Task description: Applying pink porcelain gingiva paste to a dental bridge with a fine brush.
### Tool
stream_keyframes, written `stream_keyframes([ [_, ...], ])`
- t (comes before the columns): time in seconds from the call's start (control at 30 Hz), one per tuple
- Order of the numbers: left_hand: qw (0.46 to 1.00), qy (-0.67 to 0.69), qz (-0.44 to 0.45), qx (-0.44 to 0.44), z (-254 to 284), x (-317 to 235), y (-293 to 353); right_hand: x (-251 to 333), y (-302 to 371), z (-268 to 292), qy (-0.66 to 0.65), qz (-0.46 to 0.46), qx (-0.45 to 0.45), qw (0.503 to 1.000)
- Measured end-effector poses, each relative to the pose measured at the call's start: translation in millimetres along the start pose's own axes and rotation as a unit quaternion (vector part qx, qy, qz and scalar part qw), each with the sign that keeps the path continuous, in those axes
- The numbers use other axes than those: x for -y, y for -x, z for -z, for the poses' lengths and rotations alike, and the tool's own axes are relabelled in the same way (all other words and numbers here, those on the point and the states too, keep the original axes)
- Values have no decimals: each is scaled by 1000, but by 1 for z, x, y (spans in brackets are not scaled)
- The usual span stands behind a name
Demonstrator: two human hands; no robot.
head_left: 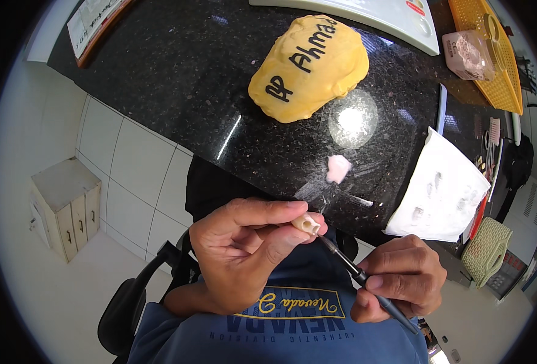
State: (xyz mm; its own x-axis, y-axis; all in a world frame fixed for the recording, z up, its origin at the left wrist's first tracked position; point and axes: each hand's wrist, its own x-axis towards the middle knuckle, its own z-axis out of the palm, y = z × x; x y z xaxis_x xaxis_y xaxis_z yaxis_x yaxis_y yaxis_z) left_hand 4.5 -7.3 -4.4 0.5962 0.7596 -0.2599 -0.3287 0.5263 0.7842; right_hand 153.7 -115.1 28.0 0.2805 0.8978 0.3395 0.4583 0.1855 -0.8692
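My left hand (238, 246) pinches a small cream-coloured dental crown piece (306, 225) between thumb and fingertips, its hollow openings turned upward. In my right hand (405, 276) is a fine brush (352, 268) with a dark handle and metal ferrule, held like a pen. Its dark tip points at the crown piece and lies close beside it; whether they touch I cannot tell. Beyond my hands, a pale pink blob of paste (339, 168) lies on the black speckled counter (177, 79), amid whitish smears.
A yellow cast lump (311, 79) with black handwriting sits farther back. At right lie a smudged white tissue (441, 188), a blue stick (442, 109), a clear container of pinkish powder (469, 54), an orange basket (505, 73) and a woven green pouch (487, 252). A white tray (371, 9) borders the back.
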Motion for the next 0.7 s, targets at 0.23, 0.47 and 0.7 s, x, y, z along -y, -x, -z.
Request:
stream_keyframes([
  [0.23,1000,3,-1,0,0,0,0,5,-1,2,-4,-29,13,999],
  [0.47,996,-89,-1,-18,-3,-1,-1,8,2,2,-13,-62,-9,998],
  [0.7,997,-43,55,-30,-3,-3,-2,5,2,-1,-10,-39,-12,999],
])
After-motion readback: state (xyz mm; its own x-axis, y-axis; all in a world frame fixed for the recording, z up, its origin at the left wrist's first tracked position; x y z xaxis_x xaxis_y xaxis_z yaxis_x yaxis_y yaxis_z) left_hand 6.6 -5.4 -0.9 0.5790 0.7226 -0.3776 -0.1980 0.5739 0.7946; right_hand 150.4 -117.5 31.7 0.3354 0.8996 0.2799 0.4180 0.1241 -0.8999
